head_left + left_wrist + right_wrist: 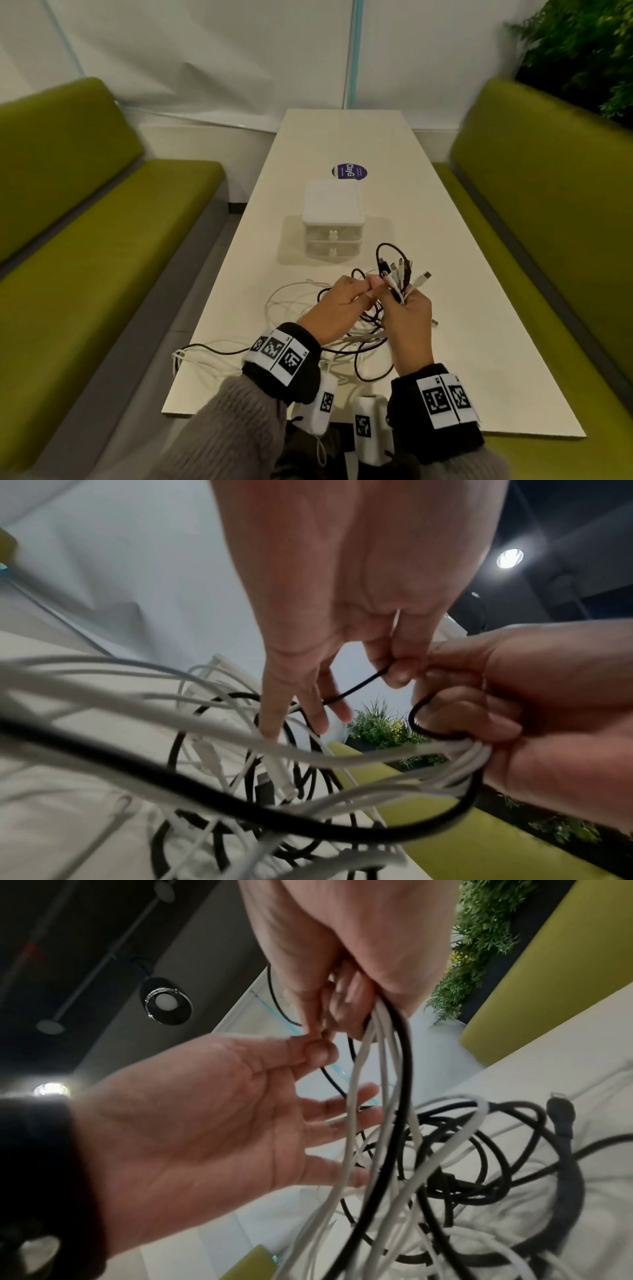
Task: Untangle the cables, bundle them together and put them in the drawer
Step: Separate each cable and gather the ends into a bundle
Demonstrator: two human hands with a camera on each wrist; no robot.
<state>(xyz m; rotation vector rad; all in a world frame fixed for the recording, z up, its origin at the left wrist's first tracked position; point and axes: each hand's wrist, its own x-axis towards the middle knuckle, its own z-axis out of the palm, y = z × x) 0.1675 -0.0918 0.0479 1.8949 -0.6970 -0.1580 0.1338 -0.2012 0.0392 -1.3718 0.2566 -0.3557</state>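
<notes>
A tangle of white and black cables (346, 334) lies on the near half of the white table (479, 359). My right hand (404, 301) grips a bunch of cable ends upright, their connectors (402, 270) fanning out above the fist. In the right wrist view the held strands (387, 1069) hang down from the right hand (342, 1001) to the pile. My left hand (368, 291) touches the right one and pinches a thin black cable (356, 688) between thumb and forefinger (394, 669), its other fingers straight. A small translucent two-drawer unit (331, 219) stands behind, both drawers shut.
Green upholstered benches (102, 257) (548, 240) run along both long sides of the table. A round purple sticker (349, 171) lies behind the drawer unit. Green foliage (582, 51) fills the top right corner. A white wall closes the far end.
</notes>
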